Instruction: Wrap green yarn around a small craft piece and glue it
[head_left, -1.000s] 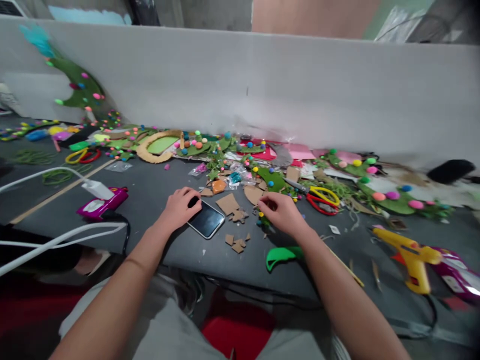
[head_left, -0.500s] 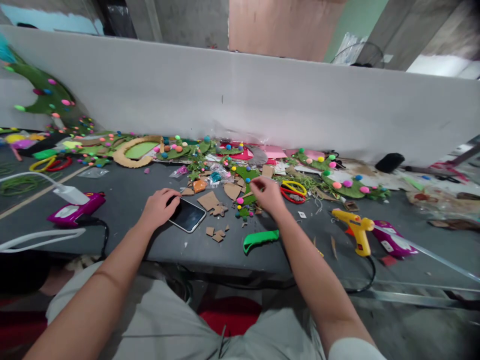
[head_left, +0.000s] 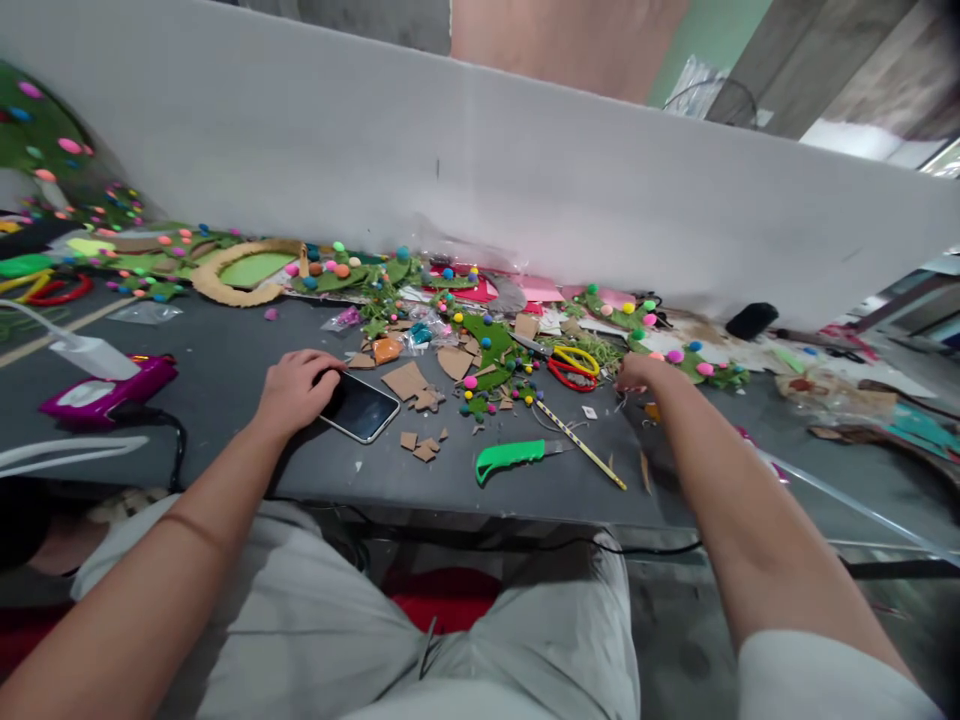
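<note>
My left hand [head_left: 296,388] lies curled over the near end of a black phone [head_left: 361,408], which rests flat on the grey table [head_left: 225,370]. My right hand [head_left: 642,372] reaches out to the right, just past the yellow and red scissors [head_left: 574,364]. I see it from behind, its fingers are hidden, and my forearm covers whatever lies under it. Cardboard scraps [head_left: 409,381] and small coloured pompoms [head_left: 480,400] are scattered between the two hands.
A green-handled knife [head_left: 517,458] and a thin striped stick [head_left: 581,446] lie near the front edge. A pink glue gun [head_left: 105,396] with a white plug [head_left: 94,355] sits at the left. Felt pieces and a cardboard ring [head_left: 240,276] line the white partition [head_left: 525,190].
My right hand left the pompoms in the middle and moved right, past the scissors, to where the yellow glue gun lay. The view swung right. My left hand stayed on the phone.
</note>
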